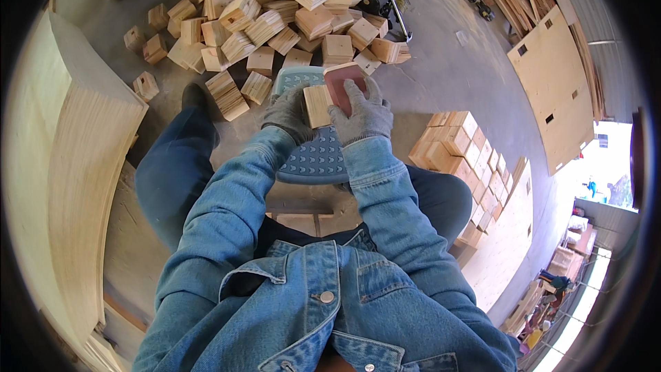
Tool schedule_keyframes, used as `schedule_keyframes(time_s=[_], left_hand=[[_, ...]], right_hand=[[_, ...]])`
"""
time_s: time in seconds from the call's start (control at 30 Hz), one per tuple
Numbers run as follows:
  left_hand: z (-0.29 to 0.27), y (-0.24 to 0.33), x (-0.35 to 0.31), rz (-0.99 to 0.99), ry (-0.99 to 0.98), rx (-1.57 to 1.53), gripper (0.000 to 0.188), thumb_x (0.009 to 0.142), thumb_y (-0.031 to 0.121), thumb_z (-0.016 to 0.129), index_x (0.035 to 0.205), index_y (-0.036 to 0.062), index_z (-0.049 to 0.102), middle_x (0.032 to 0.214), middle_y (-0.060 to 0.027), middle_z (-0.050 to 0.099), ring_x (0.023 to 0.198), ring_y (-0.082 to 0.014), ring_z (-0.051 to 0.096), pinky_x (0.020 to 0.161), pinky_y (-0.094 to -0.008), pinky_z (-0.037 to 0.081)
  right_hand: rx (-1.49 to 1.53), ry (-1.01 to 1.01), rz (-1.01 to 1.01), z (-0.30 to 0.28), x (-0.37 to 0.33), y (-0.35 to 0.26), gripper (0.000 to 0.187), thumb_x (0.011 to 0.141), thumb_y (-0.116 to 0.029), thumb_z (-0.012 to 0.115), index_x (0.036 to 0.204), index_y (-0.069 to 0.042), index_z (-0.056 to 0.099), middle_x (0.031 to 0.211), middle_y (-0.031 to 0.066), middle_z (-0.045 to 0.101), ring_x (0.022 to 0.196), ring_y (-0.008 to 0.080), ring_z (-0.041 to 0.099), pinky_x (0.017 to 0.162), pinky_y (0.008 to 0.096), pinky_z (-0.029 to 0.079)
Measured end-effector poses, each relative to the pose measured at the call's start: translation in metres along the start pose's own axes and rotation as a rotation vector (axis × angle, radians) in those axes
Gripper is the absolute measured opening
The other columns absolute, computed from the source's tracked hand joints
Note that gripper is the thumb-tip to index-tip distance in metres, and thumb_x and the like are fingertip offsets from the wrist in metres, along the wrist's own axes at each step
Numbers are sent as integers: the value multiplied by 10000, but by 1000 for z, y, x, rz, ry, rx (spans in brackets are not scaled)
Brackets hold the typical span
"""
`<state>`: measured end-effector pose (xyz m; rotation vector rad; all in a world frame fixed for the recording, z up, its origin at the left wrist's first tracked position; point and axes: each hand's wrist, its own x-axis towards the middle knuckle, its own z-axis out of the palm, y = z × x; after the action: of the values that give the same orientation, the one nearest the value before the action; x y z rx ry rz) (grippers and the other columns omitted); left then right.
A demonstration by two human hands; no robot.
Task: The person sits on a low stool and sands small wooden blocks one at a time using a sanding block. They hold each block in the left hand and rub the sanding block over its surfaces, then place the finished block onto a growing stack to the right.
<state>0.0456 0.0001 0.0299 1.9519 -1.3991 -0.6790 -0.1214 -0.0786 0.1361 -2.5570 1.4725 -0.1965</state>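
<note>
The grey floor point(437, 27) stretches at one o'clock, between the block pile point(261, 29) at eleven and the plywood board point(549, 76) at two; at twelve, above the rounded edges of the blue stool point(313, 163), the left hand point(286, 114) grips a wooden block point(317, 106); the right hand point(365, 114) grasps a flat reddish block point(337, 78) just beside it; both are half closed.

Grey floor point(441, 69); corrugated wall point(615, 72); bright opening point(618, 148) at right.
</note>
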Motion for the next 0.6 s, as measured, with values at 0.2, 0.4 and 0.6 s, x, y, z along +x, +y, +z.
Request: schedule_keyframes(time_s=[0.2,0.4,0.6], left_hand=[[17,-9,-5,0,140,-86,917,640,315,936,1433,135,513,1320,-171,636,1252,-381,609,1094,-433,497],[2,14,-9,-61,80,-110,905,647,314,941,1424,130,514,1363,-184,588,1277,-401,585,1121,-456,483],[15,-4,-7,15,172,-161,870,684,353,934,1418,142,517,1310,-179,587,1247,-397,582,1104,-470,488]], right_hand=[[-21,-42,-141,-4,-23,2,738,847,-420,794,1511,-170,591,1639,229,379,1300,482,543,1081,563,484],[-77,-47,-128,-5,-63,-1,718,863,-407,774,1510,-158,587,1627,247,385,1294,485,547,1081,561,485],[-63,-22,-151,10,10,-19,713,884,-426,749,1514,-143,569,1629,163,416,1290,466,569,1072,537,494]])
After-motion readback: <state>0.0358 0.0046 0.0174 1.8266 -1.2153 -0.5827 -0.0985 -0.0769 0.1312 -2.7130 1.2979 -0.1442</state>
